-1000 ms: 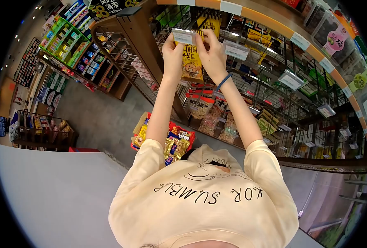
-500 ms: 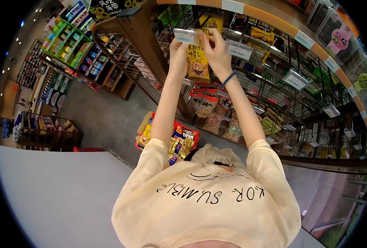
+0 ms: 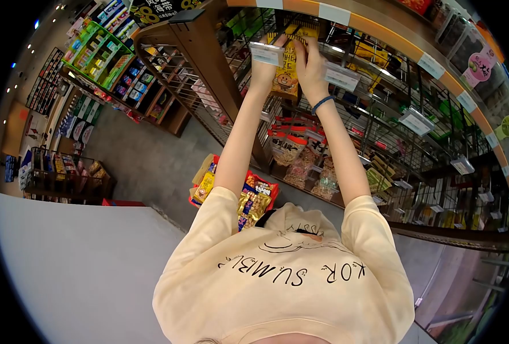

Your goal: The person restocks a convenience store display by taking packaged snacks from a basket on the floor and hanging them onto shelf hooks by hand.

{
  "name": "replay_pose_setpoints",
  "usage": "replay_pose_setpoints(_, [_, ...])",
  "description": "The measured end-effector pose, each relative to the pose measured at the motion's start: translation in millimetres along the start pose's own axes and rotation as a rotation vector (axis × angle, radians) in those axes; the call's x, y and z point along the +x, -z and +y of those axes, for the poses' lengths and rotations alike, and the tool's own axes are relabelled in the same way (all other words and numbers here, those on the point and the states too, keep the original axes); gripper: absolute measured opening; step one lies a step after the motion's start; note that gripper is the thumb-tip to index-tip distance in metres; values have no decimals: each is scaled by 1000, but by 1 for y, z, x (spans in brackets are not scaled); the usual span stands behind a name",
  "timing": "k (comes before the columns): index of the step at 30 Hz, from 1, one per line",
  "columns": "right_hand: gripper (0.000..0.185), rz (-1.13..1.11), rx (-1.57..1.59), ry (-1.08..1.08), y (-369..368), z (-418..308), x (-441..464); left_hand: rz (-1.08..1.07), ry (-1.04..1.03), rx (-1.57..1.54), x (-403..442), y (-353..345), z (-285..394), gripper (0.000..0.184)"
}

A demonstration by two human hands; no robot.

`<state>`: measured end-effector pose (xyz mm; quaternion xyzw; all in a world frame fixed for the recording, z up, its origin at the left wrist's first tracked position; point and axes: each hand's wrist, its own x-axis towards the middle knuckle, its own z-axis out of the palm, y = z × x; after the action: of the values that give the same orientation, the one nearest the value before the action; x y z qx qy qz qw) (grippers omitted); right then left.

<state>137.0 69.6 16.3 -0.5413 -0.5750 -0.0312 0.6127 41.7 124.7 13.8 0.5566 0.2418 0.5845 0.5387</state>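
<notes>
A yellow snack packet (image 3: 286, 80) with Korean lettering and a cartoon almond face hangs upright at the rack, between my two hands. My left hand (image 3: 261, 74) grips its left side, with the fingers partly hidden behind a clear price-tag holder (image 3: 267, 54). On the other side my right hand (image 3: 311, 71), with a dark band at the wrist, has its fingers closed at the packet's upper right edge. More yellow packets (image 3: 300, 28) hang just behind, on the same rack.
Below my hands, nut bags (image 3: 289, 148) stand on the lower shelf. Price-tag holders (image 3: 341, 75) jut out from the wire rack to the right. A brown post (image 3: 208, 57) rises at left. Colourful packed snacks (image 3: 253, 203) sit in a red container near my waist.
Both hands and the yellow packet have moved farther in and up toward the rack, past the price tag. My view has shifted slightly.
</notes>
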Motion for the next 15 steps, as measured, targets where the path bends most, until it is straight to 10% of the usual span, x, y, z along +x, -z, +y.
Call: replay_pose_setpoints(15, [15,105,-208,98,6,9,22,-105,-79,-17,26,-1,-25,29])
